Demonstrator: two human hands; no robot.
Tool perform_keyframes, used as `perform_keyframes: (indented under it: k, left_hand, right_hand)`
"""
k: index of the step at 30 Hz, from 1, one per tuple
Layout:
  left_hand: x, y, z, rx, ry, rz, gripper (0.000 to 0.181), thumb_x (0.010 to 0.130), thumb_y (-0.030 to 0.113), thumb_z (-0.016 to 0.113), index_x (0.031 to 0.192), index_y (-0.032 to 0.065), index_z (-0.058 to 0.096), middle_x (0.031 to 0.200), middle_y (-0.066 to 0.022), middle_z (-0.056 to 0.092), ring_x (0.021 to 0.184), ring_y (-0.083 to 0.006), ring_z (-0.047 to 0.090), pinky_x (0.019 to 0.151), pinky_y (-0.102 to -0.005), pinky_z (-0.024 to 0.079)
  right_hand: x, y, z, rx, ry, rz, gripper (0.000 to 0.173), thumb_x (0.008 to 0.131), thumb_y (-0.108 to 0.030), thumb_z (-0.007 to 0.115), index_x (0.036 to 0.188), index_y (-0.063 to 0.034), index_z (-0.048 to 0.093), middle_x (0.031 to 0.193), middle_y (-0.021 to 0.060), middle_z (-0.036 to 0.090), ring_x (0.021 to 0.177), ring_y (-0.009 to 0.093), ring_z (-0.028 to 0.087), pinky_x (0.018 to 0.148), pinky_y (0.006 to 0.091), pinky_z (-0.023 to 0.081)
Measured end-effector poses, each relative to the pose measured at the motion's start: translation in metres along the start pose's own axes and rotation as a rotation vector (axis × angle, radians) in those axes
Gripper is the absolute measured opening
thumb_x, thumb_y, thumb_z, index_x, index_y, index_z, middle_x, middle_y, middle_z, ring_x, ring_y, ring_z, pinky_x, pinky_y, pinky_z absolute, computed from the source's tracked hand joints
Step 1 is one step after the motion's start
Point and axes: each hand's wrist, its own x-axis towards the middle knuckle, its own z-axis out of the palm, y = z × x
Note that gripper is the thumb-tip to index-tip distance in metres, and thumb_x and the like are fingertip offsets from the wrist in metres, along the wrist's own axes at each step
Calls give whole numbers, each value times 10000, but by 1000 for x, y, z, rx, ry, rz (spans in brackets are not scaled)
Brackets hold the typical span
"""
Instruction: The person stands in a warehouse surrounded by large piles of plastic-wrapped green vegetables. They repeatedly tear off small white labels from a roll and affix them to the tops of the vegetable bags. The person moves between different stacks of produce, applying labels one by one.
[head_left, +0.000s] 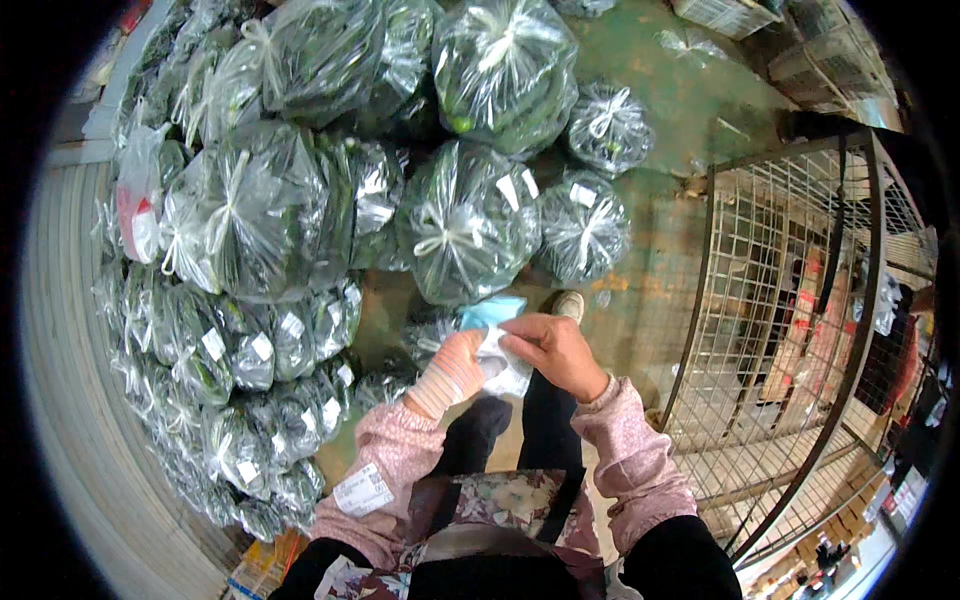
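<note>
Several pale stripes, which look like rubber bands, ring my left hand (452, 373). It grips a bunch of white paper slips (493, 358), with a light blue sheet (491, 311) jutting out beyond the fingers. From the other side, the thumb and forefinger of my right hand (559, 351) pinch the white slips. A printed white label (364, 491) clings to my left pink sleeve. Just beyond my hands stands a tied clear plastic bag of green produce (472, 225), with white slips on it. Part of another bag (431, 334) is hidden behind my left hand.
Stacked clear bags of green produce (255, 217) fill the left side, many bearing white labels (262, 346). Smaller tied bags (585, 229) stand ahead. A metal mesh cage cart (780, 300) rises at right. Plastic crates (724, 16) are at the far right. Corrugated panelling (71, 337) borders the left.
</note>
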Motion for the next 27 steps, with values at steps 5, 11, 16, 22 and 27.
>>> perform_keyframes:
  k: [5,11,16,22,27]
  left_hand:
    - [16,16,-15,-52,-173,-188,334,713,144,674,1001,-15,619,867,-118,664,755,-173,604,707,-320,475]
    - [22,5,-2,-291,-15,-415,352,782,102,638,1108,-12,570,974,-63,636,849,-137,568,787,-303,462]
    - [65,59,5,-401,111,-405,341,802,93,585,1117,-32,552,984,-91,635,876,-163,576,822,-313,451]
    - [96,59,5,-247,402,-337,303,777,104,606,1049,-29,590,961,-110,646,863,-181,598,786,-316,464]
    - [121,85,13,-481,378,-205,309,783,74,623,1072,-26,574,947,-77,639,830,-143,597,740,-292,487]
  right_hand:
    - [63,73,-82,716,-242,544,180,845,-189,632,913,-30,684,786,9,652,667,86,561,604,218,455]
    - [282,122,-170,-111,870,196,374,883,-314,468,941,5,656,821,168,668,734,336,635,657,384,466]
    - [380,111,-151,-126,799,137,444,914,-227,408,1278,27,420,1170,249,543,1079,378,518,965,405,379]
    - [284,79,-119,-170,330,-106,542,898,-322,493,1310,19,401,1375,297,303,1270,401,325,1028,388,298]
    - [133,47,-126,490,-181,320,231,776,-214,720,751,0,636,667,-36,566,642,27,464,585,195,389]
